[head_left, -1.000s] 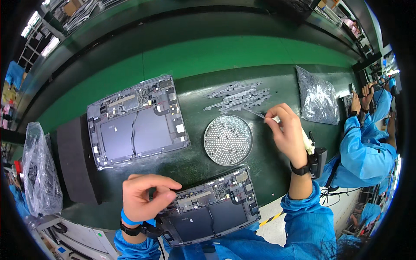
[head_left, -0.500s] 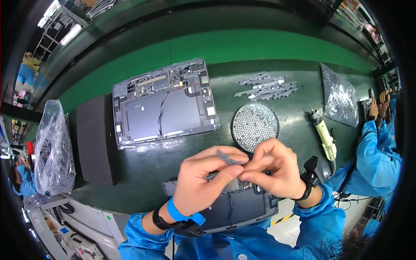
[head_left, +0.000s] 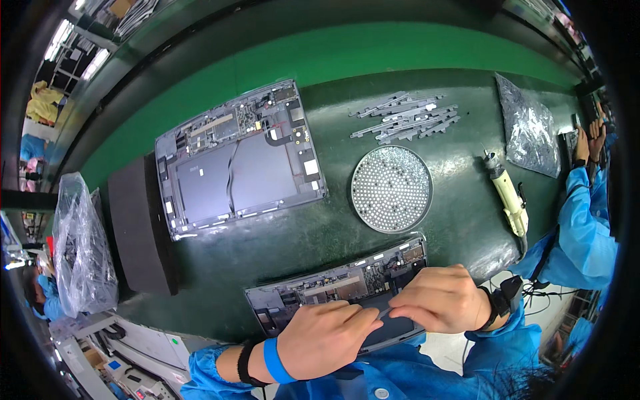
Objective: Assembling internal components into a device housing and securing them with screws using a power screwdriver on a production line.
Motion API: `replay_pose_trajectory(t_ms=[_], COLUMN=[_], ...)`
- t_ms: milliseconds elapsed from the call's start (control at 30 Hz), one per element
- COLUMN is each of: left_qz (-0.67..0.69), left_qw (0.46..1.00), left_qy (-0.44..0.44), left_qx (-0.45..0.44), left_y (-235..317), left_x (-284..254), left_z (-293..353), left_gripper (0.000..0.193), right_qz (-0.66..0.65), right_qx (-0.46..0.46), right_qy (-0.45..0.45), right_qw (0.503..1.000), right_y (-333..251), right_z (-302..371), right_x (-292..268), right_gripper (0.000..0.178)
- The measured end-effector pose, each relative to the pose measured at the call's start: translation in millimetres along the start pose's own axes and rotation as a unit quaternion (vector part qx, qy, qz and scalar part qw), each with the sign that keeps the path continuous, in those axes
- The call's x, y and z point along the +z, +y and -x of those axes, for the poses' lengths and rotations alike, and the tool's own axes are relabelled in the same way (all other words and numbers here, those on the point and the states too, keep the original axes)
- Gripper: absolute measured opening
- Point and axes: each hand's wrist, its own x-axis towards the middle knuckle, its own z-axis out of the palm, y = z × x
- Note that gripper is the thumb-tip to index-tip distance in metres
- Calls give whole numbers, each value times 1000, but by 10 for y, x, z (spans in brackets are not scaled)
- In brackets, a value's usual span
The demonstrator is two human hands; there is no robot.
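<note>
An opened laptop base (head_left: 313,283) lies at the near edge of the bench, its circuit board showing and its lower part covered by my hands. Over it my left hand (head_left: 327,337), with a blue band at the wrist, is closed with fingers pressed together. My right hand (head_left: 443,299) is pinched just beside it, palm down. A thin pale sliver shows between the two sets of fingertips; I cannot make out what it is. Beyond them sits a round tray (head_left: 391,189) dotted with small screws. Several grey plastic strips (head_left: 408,119) are heaped behind the tray.
A second opened laptop base (head_left: 240,167) lies at the back left, beside a dark foam block (head_left: 141,227) and a clear plastic bag (head_left: 85,247). On the right are an electric screwdriver (head_left: 508,200), a silvery bag (head_left: 528,127) and a co-worker's blue sleeve (head_left: 580,220).
Both hands have come down nearer to me, onto the near laptop base. The grey strip seen in my left fingers earlier no longer shows plainly. My view has shifted slightly.
</note>
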Motion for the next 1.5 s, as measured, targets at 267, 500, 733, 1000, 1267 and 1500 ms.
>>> replay_pose_trajectory(t_ms=[267, 500, 733, 1000, 1267, 1500], left_qz=[-3, 131, 159, 123, 116, 106], left_qw=[979, 976, 970, 976, 967, 969], left_qy=[201, 109, 112, 148, 179, 191], left_qx=[-38, -139, -149, -104, -142, -118], left_y=[-351, -478, -517, -544, -537, -519], left_x=[-240, -230, -171, -26, 61, 74], left_z=[-128, -224, -281, -335, -341, -361], left_gripper=[18, 20, 15, 12, 4, 3], right_qz=[-151, -122, -135, 12, 162, 104], right_qx=[354, 338, 347, 299, 211, 239], right_qy=[-35, -76, -85, -13, -20, -70], right_qw=[922, 930, 924, 954, 964, 963], right_y=[208, 239, 282, 253, 241, 244], right_z=[-175, -395, -394, -366, -465, -503], right_x=[-333, -411, -408, -212, -191, -185], right_gripper=[10, 11, 12, 34, 36, 26])
